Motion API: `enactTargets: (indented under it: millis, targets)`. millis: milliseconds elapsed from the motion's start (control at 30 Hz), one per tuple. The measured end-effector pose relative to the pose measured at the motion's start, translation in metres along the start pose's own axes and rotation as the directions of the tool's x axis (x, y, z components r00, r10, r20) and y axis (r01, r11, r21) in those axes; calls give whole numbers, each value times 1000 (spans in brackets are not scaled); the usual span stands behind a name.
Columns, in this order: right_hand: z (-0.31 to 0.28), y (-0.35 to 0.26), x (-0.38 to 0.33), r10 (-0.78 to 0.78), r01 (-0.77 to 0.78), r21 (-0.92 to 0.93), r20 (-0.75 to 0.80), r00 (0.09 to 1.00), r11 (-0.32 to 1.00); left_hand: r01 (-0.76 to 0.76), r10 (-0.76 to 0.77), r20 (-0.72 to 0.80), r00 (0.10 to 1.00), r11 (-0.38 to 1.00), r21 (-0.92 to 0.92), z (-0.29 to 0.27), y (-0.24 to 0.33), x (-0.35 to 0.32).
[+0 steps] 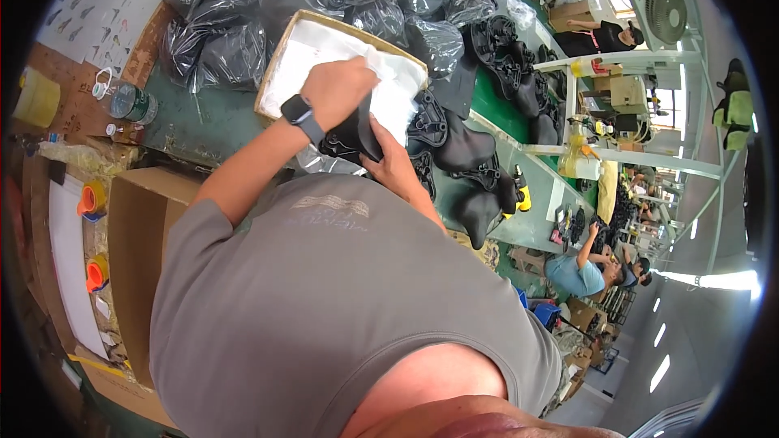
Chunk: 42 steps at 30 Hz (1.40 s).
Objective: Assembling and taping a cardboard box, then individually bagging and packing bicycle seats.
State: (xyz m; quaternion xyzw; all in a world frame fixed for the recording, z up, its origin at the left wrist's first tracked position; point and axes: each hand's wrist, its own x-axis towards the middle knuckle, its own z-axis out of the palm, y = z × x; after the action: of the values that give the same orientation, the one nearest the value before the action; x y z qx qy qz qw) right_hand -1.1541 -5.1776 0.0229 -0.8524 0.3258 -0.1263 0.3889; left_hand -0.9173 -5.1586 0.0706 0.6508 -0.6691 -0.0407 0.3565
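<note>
My right hand [393,169] grips the edge of a black bicycle saddle [367,131], which is tilted at the near side of a shallow cardboard box. My left hand [339,91], with a smartwatch on the wrist, reaches over that box, fingers curled in; whatever they hold is hidden. White sheets [320,45] fill the box [278,61]. To the right of my right hand lie loose black saddles [466,146], some showing their ribbed undersides [428,120].
Plastic-wrapped black saddles [231,53] are heaped behind the box. A clear bottle [132,104] lies at the left, near a yellow tape roll [38,98]. An open carton [138,235] stands beside me. A yellow-black bottle [522,191] is to the right. Other people work farther off.
</note>
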Motion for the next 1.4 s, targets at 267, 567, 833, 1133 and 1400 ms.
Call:
enactTargets:
  millis: [267,567,833,1133,1400]
  targets:
    - [-38,-5,-2,42,-44,-43,-43,998,998,-427,438,-33,899,888,169,-23,45,12]
    - [-33,-18,-13,466,-185,936,25,884,301,34,-15,-421,907,999,38,18,49,-44]
    - [9,25,-13,-3,80,180,-393,919,980,-104,97,-575,812,994,22,5,65,-6]
    - [-11,16,-11,554,-261,877,-7,832,404,119,-134,-451,882,991,-60,-10,33,-46]
    - [-59,80,116,548,-167,953,1,837,252,678,-883,-7,469,366,-638,41,-136,-203]
